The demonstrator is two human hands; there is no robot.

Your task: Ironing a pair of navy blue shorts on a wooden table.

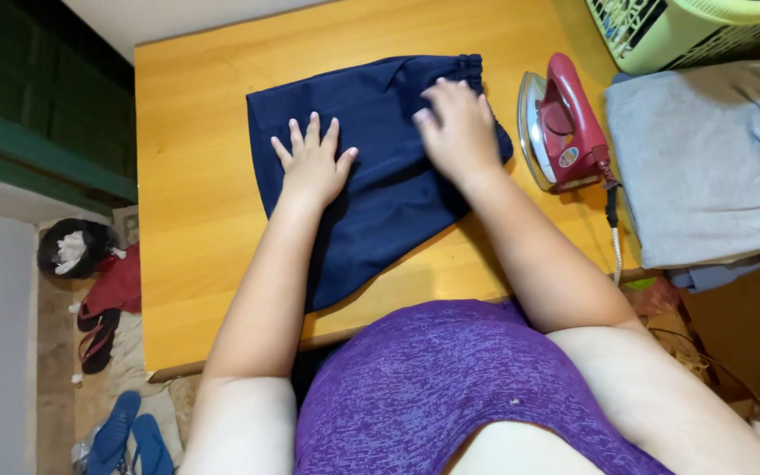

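Fingers (314, 134) of the left hand (312, 167) are spread wide and pressed flat, pinching nothing, on the navy garment (380, 189) at the centre of the frame. Those of the right hand (457, 132) lie close together, slightly curled, palm down on the garment's upper right part just below its gathered waistband (471, 63); we see nothing gripped there either.

The garment lies folded on the wooden table (195, 176), its lower edge running toward the table's near rim. Just right of it we see 1 red iron (560, 123) standing on its heel, soleplate facing the cloth, with a small round label (568, 157) low on its body and a cord (615, 237) trailing down. Further right sits a pile of grey cloth (705, 158), and in the upper right corner a pale green basket (688, 31). At the lower left, on the floor, we see blue sandals (129, 435) and red ones (98, 339).
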